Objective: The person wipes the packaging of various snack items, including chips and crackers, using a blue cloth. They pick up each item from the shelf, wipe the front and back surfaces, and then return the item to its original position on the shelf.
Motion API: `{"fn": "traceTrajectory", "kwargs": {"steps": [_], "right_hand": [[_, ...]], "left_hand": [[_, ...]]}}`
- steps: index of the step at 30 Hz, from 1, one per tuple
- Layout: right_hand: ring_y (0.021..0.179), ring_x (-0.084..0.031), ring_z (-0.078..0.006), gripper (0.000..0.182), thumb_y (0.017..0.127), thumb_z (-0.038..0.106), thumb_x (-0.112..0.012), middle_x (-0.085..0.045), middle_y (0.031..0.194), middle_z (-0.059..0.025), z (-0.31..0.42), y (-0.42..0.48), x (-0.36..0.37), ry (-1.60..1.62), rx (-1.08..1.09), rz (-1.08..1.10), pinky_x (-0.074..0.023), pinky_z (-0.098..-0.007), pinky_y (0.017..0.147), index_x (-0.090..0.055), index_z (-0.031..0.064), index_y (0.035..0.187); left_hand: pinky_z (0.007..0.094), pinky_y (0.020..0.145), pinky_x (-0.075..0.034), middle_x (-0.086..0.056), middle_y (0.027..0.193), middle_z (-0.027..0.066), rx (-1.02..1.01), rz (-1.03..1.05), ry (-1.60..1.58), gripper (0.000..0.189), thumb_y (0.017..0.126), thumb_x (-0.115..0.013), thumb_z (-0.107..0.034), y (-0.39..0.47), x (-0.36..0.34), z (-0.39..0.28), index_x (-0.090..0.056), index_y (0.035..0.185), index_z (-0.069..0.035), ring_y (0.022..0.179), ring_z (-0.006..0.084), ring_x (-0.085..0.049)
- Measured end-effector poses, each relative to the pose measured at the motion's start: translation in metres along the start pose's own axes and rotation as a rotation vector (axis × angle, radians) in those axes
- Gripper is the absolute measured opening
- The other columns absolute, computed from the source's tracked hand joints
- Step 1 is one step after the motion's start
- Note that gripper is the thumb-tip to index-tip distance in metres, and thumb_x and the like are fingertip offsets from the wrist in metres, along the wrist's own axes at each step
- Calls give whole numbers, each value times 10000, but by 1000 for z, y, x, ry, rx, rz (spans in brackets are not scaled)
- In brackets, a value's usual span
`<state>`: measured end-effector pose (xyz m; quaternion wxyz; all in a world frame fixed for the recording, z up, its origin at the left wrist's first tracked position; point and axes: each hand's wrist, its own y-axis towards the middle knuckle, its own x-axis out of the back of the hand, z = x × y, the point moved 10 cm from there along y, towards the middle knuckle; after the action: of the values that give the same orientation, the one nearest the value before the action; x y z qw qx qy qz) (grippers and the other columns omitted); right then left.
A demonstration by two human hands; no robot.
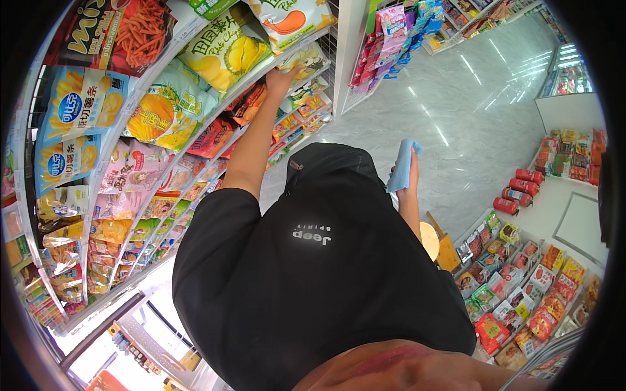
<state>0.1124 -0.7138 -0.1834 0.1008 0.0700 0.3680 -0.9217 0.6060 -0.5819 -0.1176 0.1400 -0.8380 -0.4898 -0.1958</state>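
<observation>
My left hand (282,82) reaches out to the snack shelf on the left. Its fingers touch the lower part of a pale chip bag (307,59) near the shelf's right end; whether they grip it is unclear. Above that bag stand a green potato chip bag (224,54) and a white one with an orange picture (293,22). On my other side, a folded light-blue cloth (404,165) is held in my right hand (414,173), away from the shelf at about waist height.
Price-strip shelf edges (168,51) run along the packed snack racks. A white end panel (348,54) with hanging packets (391,41) borders the grey tiled floor (440,112). Several red fire extinguishers (524,186), a wooden stool (430,242) and a packet rack (508,283) stand at right.
</observation>
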Motion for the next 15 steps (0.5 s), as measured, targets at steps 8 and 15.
{"fn": "traceTrajectory", "kwargs": {"steps": [8,15], "right_hand": [[547,-562,-181,444,946,541,-633,-536,698,-31,3,13,-22,-41,-11,55,-465,-337,479,-585,110,1038],[553,-564,-177,437,947,524,-640,-547,704,-32,15,22,-62,-97,8,187,-463,-332,479,-607,97,1032]], "left_hand": [[368,1035,-471,-617,1332,187,-1,-45,-163,879,755,-903,-340,-27,4,25,-437,1398,36,1205,281,-610],[374,1049,-462,-624,1334,183,58,96,-194,917,730,-911,-367,-104,2,48,-440,1405,39,1228,281,-602]]}}
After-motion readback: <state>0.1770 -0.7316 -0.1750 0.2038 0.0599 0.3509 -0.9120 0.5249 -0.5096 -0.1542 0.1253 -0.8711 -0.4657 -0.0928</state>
